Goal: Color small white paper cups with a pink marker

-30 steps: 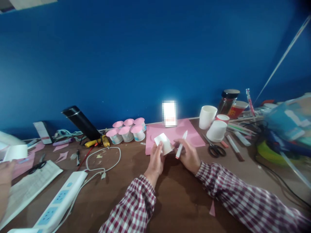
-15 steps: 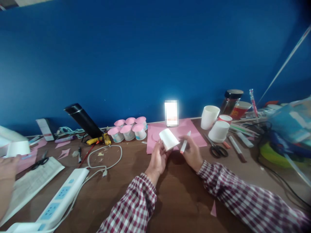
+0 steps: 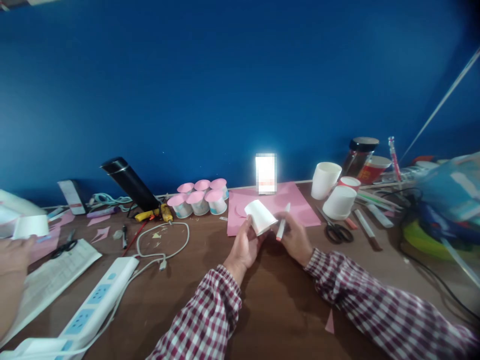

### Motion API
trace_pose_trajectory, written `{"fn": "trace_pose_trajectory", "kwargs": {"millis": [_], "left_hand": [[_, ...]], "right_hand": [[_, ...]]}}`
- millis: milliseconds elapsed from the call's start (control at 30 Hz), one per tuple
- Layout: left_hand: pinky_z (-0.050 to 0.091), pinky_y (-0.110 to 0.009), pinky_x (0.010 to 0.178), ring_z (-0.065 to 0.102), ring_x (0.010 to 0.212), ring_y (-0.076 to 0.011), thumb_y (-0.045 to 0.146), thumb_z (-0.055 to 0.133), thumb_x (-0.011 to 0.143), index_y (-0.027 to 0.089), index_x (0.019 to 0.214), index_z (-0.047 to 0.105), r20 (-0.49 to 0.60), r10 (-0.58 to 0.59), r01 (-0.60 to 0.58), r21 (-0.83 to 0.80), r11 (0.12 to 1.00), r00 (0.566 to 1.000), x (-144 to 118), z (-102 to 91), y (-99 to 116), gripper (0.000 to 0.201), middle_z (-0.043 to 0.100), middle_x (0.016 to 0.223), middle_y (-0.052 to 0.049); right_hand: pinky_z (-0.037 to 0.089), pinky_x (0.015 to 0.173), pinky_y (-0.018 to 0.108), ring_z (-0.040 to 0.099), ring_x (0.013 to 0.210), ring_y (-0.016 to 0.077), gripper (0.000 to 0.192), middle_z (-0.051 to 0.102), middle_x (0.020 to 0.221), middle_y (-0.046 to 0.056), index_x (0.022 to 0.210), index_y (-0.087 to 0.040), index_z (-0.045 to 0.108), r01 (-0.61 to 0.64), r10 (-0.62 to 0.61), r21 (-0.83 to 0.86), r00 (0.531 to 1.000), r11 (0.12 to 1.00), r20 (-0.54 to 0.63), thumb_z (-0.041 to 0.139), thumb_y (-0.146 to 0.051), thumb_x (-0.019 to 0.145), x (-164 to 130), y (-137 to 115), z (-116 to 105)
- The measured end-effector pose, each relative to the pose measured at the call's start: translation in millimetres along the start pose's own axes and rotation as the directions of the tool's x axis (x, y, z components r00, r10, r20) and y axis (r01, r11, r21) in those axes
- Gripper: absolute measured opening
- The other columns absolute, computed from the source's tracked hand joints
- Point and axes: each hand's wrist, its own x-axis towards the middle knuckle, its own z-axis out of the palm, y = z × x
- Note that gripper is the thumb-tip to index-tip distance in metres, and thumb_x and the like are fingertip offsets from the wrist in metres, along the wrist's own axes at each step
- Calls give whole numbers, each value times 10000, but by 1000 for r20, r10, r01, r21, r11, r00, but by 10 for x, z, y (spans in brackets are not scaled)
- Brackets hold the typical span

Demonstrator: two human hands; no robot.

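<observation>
**Over a cluttered wooden desk, two hands hold a paper cup and a marker**

Between the fingers of the left hand (image 3: 244,245), a small white paper cup (image 3: 260,217) is held tipped on its side, with its flat base turned up and toward the left. The thumb and fingers are curled around the cup's lower wall, closed on it but not crushing it. Just right of those fingers, the right hand (image 3: 296,237) grips a white marker (image 3: 282,225) with an orange end pointing down; its fingers are wrapped shut around the barrel, and the marker stands nearly upright, close beside the cup. Whether the two touch cannot be told. Both wrists wear red and white checked sleeves.

Just beyond the fingertips of both hands lies a pink paper sheet (image 3: 296,200) on the wooden desk (image 3: 277,300). Farther off to the left of the left-hand fingers stands a cluster of pink-topped cups (image 3: 198,196). Right of the right-hand fingers lie black scissors (image 3: 337,231), and beyond them stand two white cups (image 3: 339,201), one upright, one upside down. Well to the left of both hands, a white power strip (image 3: 93,310) rests near the desk's front edge. At the far left edge, another person's hand (image 3: 13,255) holds a white cup of its own.
</observation>
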Motion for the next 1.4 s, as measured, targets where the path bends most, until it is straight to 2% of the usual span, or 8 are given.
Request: {"fn": "trace_pose_trajectory", "kwargs": {"millis": [200,333,533,733,967,1133,1333,1400], "left_hand": [[546,-364,785,653,836,-210,336,525,864,123,1014,627,-29,-13,14,23,1000,999,5,-4,26,280,695,935,-100],[536,-383,825,656,851,-219,327,530,860,120,1002,631,-59,6,0,95,995,998,31,-20,15,271,695,937,-109],[520,-409,841,651,919,-264,504,504,856,92,1085,612,42,50,-53,71,996,998,44,-23,-32,484,688,1021,-154],[514,-390,852,658,867,-231,422,514,872,96,1047,636,10,42,-42,97,994,999,20,-14,-24,389,705,976,-126],[523,-374,825,659,848,-217,415,520,875,105,1053,631,-13,20,-19,71,997,1000,14,-7,-2,375,707,958,-114],[525,-337,748,647,821,-206,432,515,871,112,1083,614,-77,57,-49,97,994,995,4,20,32,396,698,933,-109],[504,-299,697,628,749,-177,410,520,866,118,1028,620,-68,76,-69,94,993,995,10,1,27,349,682,863,-81],[497,-293,688,622,723,-166,397,539,856,127,992,622,-85,66,-59,82,995,994,22,-13,12,313,674,825,-64]], "right_hand": [[492,645,246,619,720,157,97,652,837,25,923,-211,613,118,-120,-122,993,985,-2,604,-202,826,-35,1,-11],[500,683,273,623,780,181,191,647,916,51,951,-228,637,223,-225,-199,974,954,12,574,-118,807,-61,41,-41],[495,700,291,614,803,197,289,640,929,54,984,-244,652,268,-261,-282,963,921,64,555,-63,780,-63,47,-68],[498,682,282,620,768,186,228,645,900,46,973,-238,634,233,-239,-244,971,941,4,570,-105,800,-58,43,-48],[512,665,270,633,744,171,130,649,867,33,946,-231,608,170,-168,-179,985,969,23,598,-178,828,-53,37,-31],[532,639,264,643,737,165,329,647,903,41,1092,-230,532,157,-157,-60,988,986,9,667,-276,796,-30,15,-24],[523,679,296,626,692,153,189,653,798,28,1102,-230,492,195,-188,138,980,971,-59,456,-304,932,-47,-179,-82],[504,609,282,579,586,138,210,617,691,8,1110,-217,528,119,-114,146,992,982,-45,437,-311,946,-55,-270,-103]]}}
